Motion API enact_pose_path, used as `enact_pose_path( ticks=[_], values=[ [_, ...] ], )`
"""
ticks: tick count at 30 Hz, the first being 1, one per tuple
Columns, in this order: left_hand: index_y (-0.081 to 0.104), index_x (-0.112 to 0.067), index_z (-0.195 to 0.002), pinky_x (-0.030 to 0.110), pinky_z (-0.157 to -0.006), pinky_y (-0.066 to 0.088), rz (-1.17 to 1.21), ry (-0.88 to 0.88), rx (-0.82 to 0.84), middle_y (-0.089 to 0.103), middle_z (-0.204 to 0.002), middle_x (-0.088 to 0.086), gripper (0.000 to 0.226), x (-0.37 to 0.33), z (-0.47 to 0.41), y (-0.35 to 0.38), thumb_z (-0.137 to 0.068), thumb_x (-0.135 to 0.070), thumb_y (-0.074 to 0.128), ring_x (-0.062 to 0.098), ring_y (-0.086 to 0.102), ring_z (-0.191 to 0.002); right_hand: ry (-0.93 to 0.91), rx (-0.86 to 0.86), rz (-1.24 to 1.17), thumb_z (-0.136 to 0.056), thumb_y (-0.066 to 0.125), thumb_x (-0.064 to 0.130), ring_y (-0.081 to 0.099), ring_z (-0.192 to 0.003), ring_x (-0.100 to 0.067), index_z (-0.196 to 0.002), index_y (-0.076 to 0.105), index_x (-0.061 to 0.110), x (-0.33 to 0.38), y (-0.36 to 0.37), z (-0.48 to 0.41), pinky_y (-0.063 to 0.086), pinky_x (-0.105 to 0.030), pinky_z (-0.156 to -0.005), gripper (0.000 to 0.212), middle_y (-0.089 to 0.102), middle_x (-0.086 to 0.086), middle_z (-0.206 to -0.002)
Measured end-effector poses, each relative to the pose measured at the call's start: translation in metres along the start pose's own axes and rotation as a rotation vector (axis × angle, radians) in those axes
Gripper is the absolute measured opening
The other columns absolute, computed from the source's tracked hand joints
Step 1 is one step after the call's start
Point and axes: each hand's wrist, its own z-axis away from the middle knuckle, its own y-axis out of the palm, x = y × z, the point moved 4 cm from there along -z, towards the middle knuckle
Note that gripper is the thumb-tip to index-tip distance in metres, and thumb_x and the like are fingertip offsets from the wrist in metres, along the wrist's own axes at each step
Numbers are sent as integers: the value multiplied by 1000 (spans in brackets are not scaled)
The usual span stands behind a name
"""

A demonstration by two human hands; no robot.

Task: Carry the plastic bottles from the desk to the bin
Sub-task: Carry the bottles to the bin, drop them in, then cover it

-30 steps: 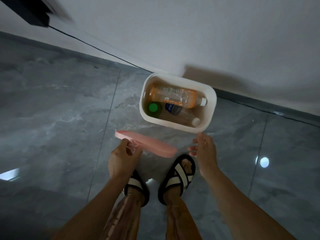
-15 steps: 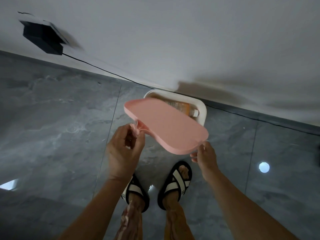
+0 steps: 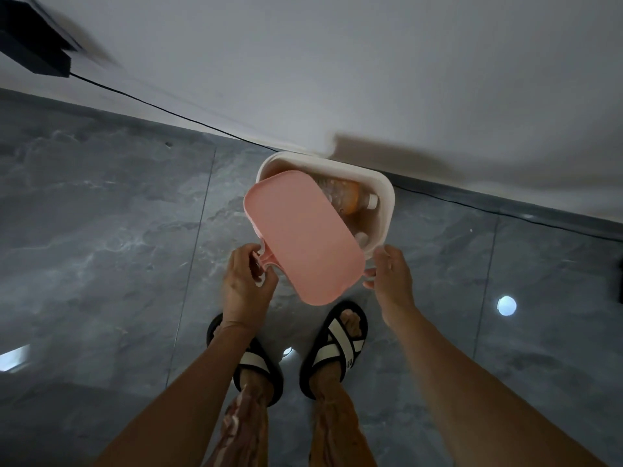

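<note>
A white rectangular bin (image 3: 386,200) stands on the floor against the wall. Inside it lies an orange plastic bottle (image 3: 347,197) with a white cap; the white cap of a second bottle (image 3: 361,238) shows beside it. A pink lid (image 3: 301,235) hovers tilted over the bin's left part and hides most of the contents. My left hand (image 3: 247,284) grips the lid's handle at its near left corner. My right hand (image 3: 392,276) holds the lid's near right edge, at the bin's front corner.
Grey marble floor tiles (image 3: 101,214) spread all around. A black cable (image 3: 161,107) runs along the foot of the white wall to a dark box (image 3: 30,45) at upper left. My two feet in black-and-white sandals (image 3: 337,345) stand just before the bin.
The pink lid has come down and forward over the bin, flatter than before, now covering its left part. Both hands moved with it; the right hand took hold of its edge.
</note>
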Motion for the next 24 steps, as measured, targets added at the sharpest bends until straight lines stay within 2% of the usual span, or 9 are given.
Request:
enact_pose_path(
  ticks=[3,5,8,10,14,17,19,21,24],
  values=[
    [52,-1,-113,28,-67,46,-34,11,52,59,-88,12,38,4,-7,6,-78,-1,66,21,55,-69,-28,-13,21,-97,40,34,63,-79,-9,-139,36,17,4,1,-3,50,-22,-61,46,57,-9,-125],
    [51,1,-114,27,-66,44,-88,52,74,59,-90,14,40,6,-11,8,-78,-2,68,17,52,-70,-52,-15,39,-97,41,35,66,-86,-16,-138,37,16,6,1,-4,54,-26,-64,45,59,-9,-123],
    [52,3,-111,32,-66,50,-136,92,110,60,-95,17,39,5,-18,9,-77,-3,71,17,52,-73,-98,-15,72,-94,43,40,65,-94,-21,-131,43,16,11,1,-3,58,-41,-80,44,62,2,-103],
    [54,5,-108,38,-68,56,-189,182,135,61,-98,19,39,3,-21,10,-74,-1,73,25,59,-77,-127,-17,93,-93,44,41,65,-93,-19,-131,44,17,12,2,-3,57,-43,-83,45,59,9,-96],
    [60,6,-102,44,-66,61,-366,351,155,62,-103,24,37,0,-24,7,-69,3,76,37,65,-86,-106,-37,122,-97,39,38,62,-108,-28,-135,42,16,7,2,-7,55,-51,-89,44,61,-10,-123],
    [65,6,-90,43,-55,60,-420,473,128,65,-94,24,23,-4,-23,1,-70,4,76,36,65,-79,-96,-31,89,-99,34,39,65,-104,-27,-132,46,16,6,0,-8,56,-49,-88,42,62,-13,-122],
    [66,4,-87,40,-52,59,-423,536,103,66,-91,23,19,-8,-22,-5,-70,3,76,33,66,-76,-108,-21,55,-99,32,38,68,-92,-21,-123,53,16,7,-3,-8,58,-39,-77,39,67,-12,-113],
    [67,4,-88,40,-55,60,-390,564,81,67,-92,22,19,-12,-20,-12,-73,0,77,33,67,-77,-92,-18,17,-99,33,38,66,-80,-15,-107,60,16,8,-6,-8,54,-29,-68,36,69,-12,-101],
    [70,5,-94,38,-67,62,-279,511,29,70,-97,21,22,-21,-14,-24,-76,-5,76,30,70,-83,-35,-32,-54,-98,36,34,62,-78,-16,-97,63,6,11,-10,-9,52,-34,-74,39,67,-10,-86]
  ],
)
